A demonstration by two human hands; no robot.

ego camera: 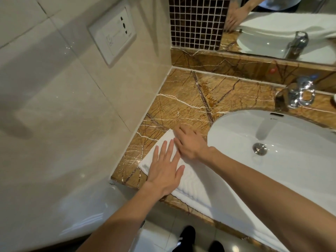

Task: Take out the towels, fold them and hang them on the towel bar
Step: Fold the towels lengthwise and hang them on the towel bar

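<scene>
A white towel (192,184) lies folded into a long strip on the brown marble counter (181,100), running from the counter's left part toward the front edge and over it. My left hand (166,170) rests flat on the towel, fingers spread. Just beyond it, my right hand (190,142) presses palm-down on the towel's far end, fingers apart. Neither hand grips the cloth. No towel bar is in view.
A white sink basin (272,135) with a metal drain (260,148) sits right of the towel, with a chrome tap (298,95) behind it. A beige tiled wall with a socket plate (112,35) stands on the left. A mirror (283,24) lines the back.
</scene>
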